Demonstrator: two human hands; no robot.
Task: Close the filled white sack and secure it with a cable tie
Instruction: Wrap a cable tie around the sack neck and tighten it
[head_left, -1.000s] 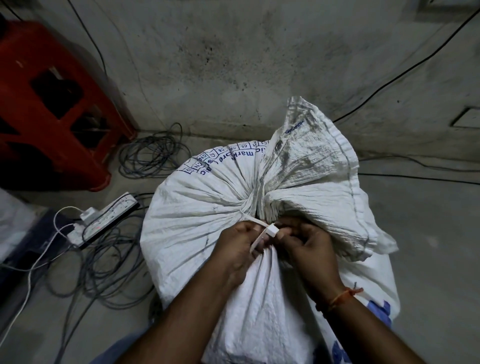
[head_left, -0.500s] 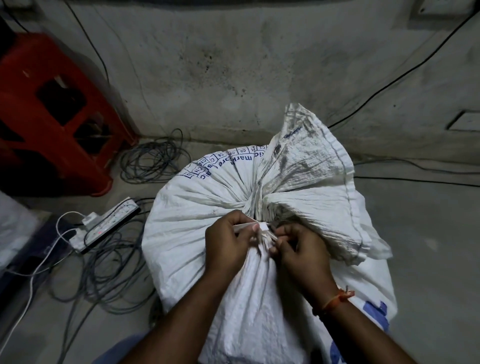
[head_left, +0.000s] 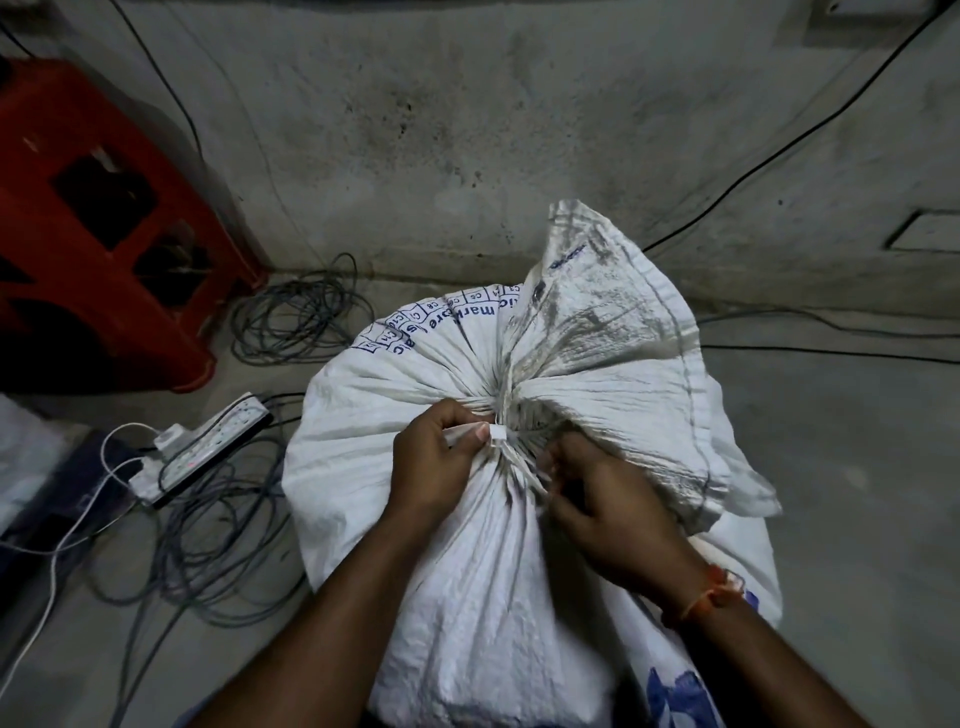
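sack: white sack (head_left: 467, 597), filled, stands on the floor (head_left: 841, 467) near the wall; its mouth is bunched into a neck, with the loose top fanned out to the right.
tie: white cable tie (head_left: 497, 434) circles the neck; its head sits at the front and the strap end runs left.
left hand: left hand (head_left: 436, 462) pinches the strap end just left of the head.
right hand: right hand (head_left: 597, 504) has its fingers curled at the neck under the fanned top; whether it grips cloth or tie I cannot tell.
step: cinching, judging by the loop lying snug on the gathers.
next: likely a firm pull leftward on the strap while the neck is braced.
around: cables (head_left: 208, 519), power strip (head_left: 202, 452), red stool (head_left: 104, 208) to the left.
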